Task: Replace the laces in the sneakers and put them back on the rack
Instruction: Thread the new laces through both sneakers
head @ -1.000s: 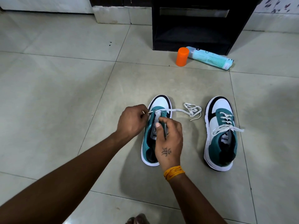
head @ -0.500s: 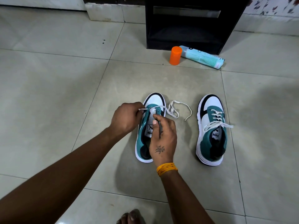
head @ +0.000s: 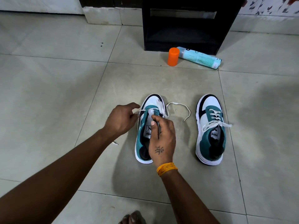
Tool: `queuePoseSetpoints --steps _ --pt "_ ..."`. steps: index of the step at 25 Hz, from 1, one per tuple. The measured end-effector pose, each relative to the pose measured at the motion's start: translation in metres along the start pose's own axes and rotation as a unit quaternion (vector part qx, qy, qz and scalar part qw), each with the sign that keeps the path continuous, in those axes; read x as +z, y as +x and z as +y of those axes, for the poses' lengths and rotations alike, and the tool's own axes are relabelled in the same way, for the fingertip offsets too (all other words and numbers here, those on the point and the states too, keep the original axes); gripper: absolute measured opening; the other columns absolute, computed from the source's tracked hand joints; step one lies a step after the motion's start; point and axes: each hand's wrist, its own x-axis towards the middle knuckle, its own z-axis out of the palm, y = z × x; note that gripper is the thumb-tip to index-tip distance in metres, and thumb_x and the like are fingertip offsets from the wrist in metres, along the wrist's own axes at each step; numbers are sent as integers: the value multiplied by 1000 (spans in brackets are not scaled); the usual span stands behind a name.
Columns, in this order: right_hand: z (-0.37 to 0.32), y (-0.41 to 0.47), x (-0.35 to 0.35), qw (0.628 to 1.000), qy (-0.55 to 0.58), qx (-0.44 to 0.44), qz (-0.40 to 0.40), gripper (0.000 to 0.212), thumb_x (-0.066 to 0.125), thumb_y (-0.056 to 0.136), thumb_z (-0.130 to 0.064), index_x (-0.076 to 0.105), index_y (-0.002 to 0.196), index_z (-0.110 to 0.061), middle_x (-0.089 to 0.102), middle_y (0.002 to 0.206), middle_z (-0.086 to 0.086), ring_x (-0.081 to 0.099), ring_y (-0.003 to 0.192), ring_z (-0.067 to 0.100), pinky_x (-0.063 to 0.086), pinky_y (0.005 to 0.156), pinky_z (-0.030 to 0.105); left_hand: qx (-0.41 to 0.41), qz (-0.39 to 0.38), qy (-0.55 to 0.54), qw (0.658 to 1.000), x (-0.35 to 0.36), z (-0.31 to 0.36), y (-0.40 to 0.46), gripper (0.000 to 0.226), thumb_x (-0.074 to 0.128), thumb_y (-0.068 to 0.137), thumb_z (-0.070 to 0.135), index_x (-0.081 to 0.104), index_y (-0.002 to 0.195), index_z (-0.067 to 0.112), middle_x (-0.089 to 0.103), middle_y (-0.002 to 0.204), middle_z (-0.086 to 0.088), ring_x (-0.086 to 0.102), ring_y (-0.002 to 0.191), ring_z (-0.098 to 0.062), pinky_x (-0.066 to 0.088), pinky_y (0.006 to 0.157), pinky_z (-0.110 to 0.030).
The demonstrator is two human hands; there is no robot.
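Unlaced sneaker at frame centre on floor, w/ R hand fingers pinching its tongue. L hand fingers loosely spread beside lace. Laced sneaker centre-right; rack up top.

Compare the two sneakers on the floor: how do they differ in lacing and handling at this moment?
The left sneaker is barely laced: its white lace passes only the front eyelets and trails loose across the floor, while the right sneaker is laced up its full row. The right hand rests over the left sneaker's tongue; nothing touches the right sneaker. Both are teal, white and black, toes pointing toward the black rack.
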Motion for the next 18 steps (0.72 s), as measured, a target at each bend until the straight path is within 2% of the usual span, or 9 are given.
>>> queuePoseSetpoints --steps 3,4,7,9,12,14,16,18 --pt "2 1 1 1000 5 0 -2 26 54 102 -32 71 122 -29 60 115 -7 60 111 17 50 97 34 40 28 21 999 9 5 6 10 67 93 20 75 93 15 73 74 -3 67 70 -30 48 62 -31" --pt "2 1 0 1000 8 -2 -2 26 55 102 -31 71 122 -28 60 114 -7 60 111 17 50 97 34 19 24 42 999 11 -2 8 13 65 91 21 75 86 14 73 75 -5 67 71 -32 49 61 -32" --pt "0 1 -1 1000 11 -5 -2 24 56 102 -30 71 121 -29 59 114 -8 60 110 16 50 97 34 -143 -58 120 981 11 -24 5 15 63 86 21 76 86 12 74 86 -11 68 81 -36 50 66 -32" --pt "0 1 0 1000 8 -1 -3 24 56 102 -31 70 121 -30 59 113 -8 60 109 17 51 96 36 -180 -77 126 973 9 -26 2 16 64 85 21 76 91 14 75 90 -11 69 84 -35 49 67 -30" --pt "1 1 1 1000 6 -4 -2 23 57 102 -29 70 120 -30 60 112 -8 60 109 18 51 95 37 -79 -22 18 996 6 -4 1 17 68 90 23 76 105 22 76 82 -4 69 78 -29 52 69 -32" --pt "2 1 0 1000 2 -9 -1 23 57 102 -29 71 121 -29 60 112 -7 60 109 18 51 95 39 -13 5 -34 999 6 10 4 13 69 93 20 76 103 19 75 78 0 68 71 -24 49 66 -30" --pt "2 1 0 1000 1 -12 -4 24 56 102 -30 71 121 -29 60 113 -7 60 109 18 51 95 39 -15 23 -31 999 7 11 7 10 67 94 21 76 91 17 73 75 1 67 68 -22 48 64 -30" --pt "2 2 0 1000 2 -14 -5 23 56 102 -30 70 121 -29 60 112 -7 60 108 18 51 95 39 -63 18 7 998 10 -2 8 15 65 92 25 76 83 18 73 74 0 67 70 -26 49 65 -32"
